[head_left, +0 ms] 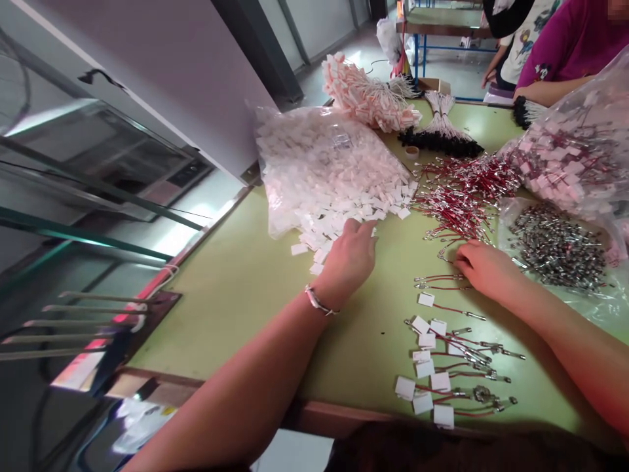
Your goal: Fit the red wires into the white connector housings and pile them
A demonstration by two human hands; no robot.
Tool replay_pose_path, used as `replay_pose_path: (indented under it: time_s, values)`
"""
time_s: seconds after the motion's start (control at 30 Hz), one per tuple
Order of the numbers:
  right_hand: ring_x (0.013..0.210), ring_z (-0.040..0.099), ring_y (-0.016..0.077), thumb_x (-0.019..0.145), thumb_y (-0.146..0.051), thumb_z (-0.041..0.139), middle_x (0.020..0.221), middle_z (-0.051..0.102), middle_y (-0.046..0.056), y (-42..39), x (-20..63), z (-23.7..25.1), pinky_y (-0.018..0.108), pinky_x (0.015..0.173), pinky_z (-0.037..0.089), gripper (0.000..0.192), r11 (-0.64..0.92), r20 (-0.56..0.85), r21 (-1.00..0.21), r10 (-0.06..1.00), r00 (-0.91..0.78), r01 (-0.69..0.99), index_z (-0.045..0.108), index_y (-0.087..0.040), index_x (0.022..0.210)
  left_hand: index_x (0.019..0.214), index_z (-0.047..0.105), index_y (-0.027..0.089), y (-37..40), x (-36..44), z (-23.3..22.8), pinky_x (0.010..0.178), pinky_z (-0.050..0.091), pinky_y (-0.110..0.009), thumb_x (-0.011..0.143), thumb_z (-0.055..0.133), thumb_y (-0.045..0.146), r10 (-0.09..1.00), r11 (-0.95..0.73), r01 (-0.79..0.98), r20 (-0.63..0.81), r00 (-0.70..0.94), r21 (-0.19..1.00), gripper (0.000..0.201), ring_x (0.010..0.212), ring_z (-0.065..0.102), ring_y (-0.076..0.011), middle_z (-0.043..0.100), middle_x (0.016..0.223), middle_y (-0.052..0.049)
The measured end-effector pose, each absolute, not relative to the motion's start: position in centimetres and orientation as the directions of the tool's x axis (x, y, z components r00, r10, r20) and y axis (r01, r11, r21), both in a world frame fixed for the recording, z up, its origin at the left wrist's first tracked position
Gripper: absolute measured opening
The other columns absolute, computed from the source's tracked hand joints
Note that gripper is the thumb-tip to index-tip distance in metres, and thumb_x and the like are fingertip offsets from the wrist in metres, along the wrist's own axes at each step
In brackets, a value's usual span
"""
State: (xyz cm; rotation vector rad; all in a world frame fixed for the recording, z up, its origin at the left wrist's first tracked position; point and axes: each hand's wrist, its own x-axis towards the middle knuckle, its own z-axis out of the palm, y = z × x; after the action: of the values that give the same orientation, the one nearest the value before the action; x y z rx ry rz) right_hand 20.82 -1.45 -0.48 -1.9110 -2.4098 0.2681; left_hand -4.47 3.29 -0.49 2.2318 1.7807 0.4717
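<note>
A: Hands first, quick. Left hand [350,257]?

B: Frame centre, palm down, fingers loosely spread over the spill of small white tags [339,219] from the clear plastic bag [314,164]. Touching the pile; can't tell if it pinches one. Metal bracelet [319,303] on the wrist.

A: Right hand [484,265]?

B: Right of centre, curled palm down at the lower edge of the heap of red wires [462,193]. Fingertips hidden, so can't tell a grip.

A: How to do it well?

B: My judgement: take a single tag off the loose edge, not the thick heap, and draw one wire out by its end so the tangle doesn't follow.

A: Materials?

B: Tags flat, square, matte, papery. Wires thin, glossy red, with small metal ends. Finished pieces [442,367], tag plus wire, lie in rows lower centre-right. Bag of shiny metal bits [557,246] far right. Table [236,288] smooth, pale green.

A: Others?

B: A person's purple sleeve [570,46], upper right.
</note>
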Motion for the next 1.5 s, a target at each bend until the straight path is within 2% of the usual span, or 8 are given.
replay_pose_path:
  time_s: [0.1, 0.2, 0.27, 0.37, 0.53, 0.97, 1.27, 1.5]
  values:
    - [0.062, 0.052, 0.0159, 0.088, -0.022, 0.047, 0.084, 0.063, 0.009, -1.8, 21.1, 0.1, 0.031, 0.052, 0.029, 0.016, 0.223, -0.011, -0.199, 0.973, -0.230, 0.954, 0.057, -0.018, 0.076, 0.104, 0.063, 0.013, 2.8, -4.4, -0.1, 0.070, 0.052, -0.033, 0.087, 0.046, 0.027, 0.986, -0.146, 0.696, 0.051, 0.156, 0.703, 0.027, 0.068, 0.062, -0.0170, 0.060, 0.093, -0.009]
    - [0.056, 0.050, 0.0153, 0.089, -0.025, 0.046, 0.072, 0.063, 0.006, -2.4, 21.6, 0.9, 0.030, 0.051, 0.029, 0.016, 0.181, -0.010, -0.304, 0.981, -0.193, 0.935, 0.055, -0.020, 0.076, 0.089, 0.063, 0.014, 2.1, -3.8, 0.3, 0.053, 0.048, -0.025, 0.082, 0.059, 0.037, 0.966, 0.059, 0.366, -0.146, 0.215, 0.929, 0.025, 0.051, 0.054, -0.0104, 0.060, 0.066, -0.001]
    - [0.054, 0.050, 0.0143, 0.088, -0.026, 0.046, 0.064, 0.062, 0.003, -2.8, 21.6, 1.4, 0.029, 0.050, 0.031, 0.015, 0.151, -0.048, -0.433, 0.981, -0.190, 0.889, 0.053, -0.021, 0.075, 0.086, 0.065, 0.013, 1.8, -3.1, 0.5, 0.053, 0.048, -0.022, 0.077, 0.066, 0.037, 0.920, 0.209, 0.186, -0.258, 0.295, 0.960, 0.025, 0.053, 0.054, -0.0093, 0.061, 0.063, -0.001]
    - [0.051, 0.050, 0.0124, 0.086, -0.025, 0.047, 0.058, 0.060, -0.001, -3.3, 21.4, 1.9, 0.028, 0.051, 0.034, 0.014, 0.110, -0.065, -0.626, 0.979, -0.192, 0.772, 0.053, -0.021, 0.074, 0.082, 0.067, 0.012, 1.7, -1.6, 0.7, 0.068, 0.052, -0.025, 0.073, 0.071, 0.029, 0.849, 0.408, -0.026, -0.369, 0.377, 0.913, 0.019, 0.066, 0.060, -0.0103, 0.067, 0.072, -0.004]
    - [0.050, 0.046, 0.0103, 0.084, -0.030, 0.050, 0.055, 0.056, -0.003, -4.2, 20.6, 2.2, 0.026, 0.050, 0.035, 0.020, 0.087, -0.055, -0.737, 0.981, -0.188, 0.671, 0.060, -0.020, 0.071, 0.082, 0.070, 0.011, 1.5, 0.5, 0.3, 0.077, 0.051, -0.025, 0.072, 0.073, 0.020, 0.791, 0.522, -0.207, -0.379, 0.480, 0.827, 0.014, 0.070, 0.063, -0.0103, 0.068, 0.076, -0.005]
    - [0.049, 0.045, 0.0091, 0.085, -0.029, 0.050, 0.055, 0.058, -0.003, -4.6, 20.3, 2.1, 0.025, 0.051, 0.033, 0.021, 0.161, -0.024, -0.650, 0.972, -0.233, 0.742, 0.063, -0.021, 0.071, 0.083, 0.069, 0.013, 1.1, -0.1, -0.3, 0.075, 0.050, -0.026, 0.070, 0.074, 0.020, 0.754, 0.490, -0.216, -0.287, 0.591, 0.845, 0.016, 0.073, 0.062, -0.0109, 0.070, 0.083, -0.005]
    - [0.047, 0.032, 0.0102, 0.085, -0.021, 0.043, 0.052, 0.048, -0.001, -4.8, 19.8, 2.4, 0.029, 0.050, 0.021, 0.024, 0.305, -0.033, -0.289, 0.944, -0.327, 0.907, 0.056, -0.019, 0.065, 0.079, 0.068, 0.013, 0.7, 0.3, -0.7, 0.075, 0.051, -0.027, 0.067, 0.076, 0.022, 0.799, 0.273, -0.002, -0.226, 0.557, 0.962, 0.016, 0.072, 0.064, -0.0108, 0.072, 0.079, -0.003]
    - [0.051, 0.034, 0.0110, 0.088, -0.025, 0.041, 0.057, 0.051, 0.000, -4.6, 19.4, 2.3, 0.028, 0.052, 0.022, 0.023, 0.317, -0.074, -0.352, 0.929, -0.363, 0.881, 0.056, -0.018, 0.071, 0.077, 0.068, 0.013, 0.4, 0.7, -0.1, 0.075, 0.053, -0.027, 0.068, 0.074, 0.018, 0.792, 0.267, 0.055, -0.252, 0.557, 0.962, 0.012, 0.071, 0.066, -0.0109, 0.072, 0.077, -0.003]
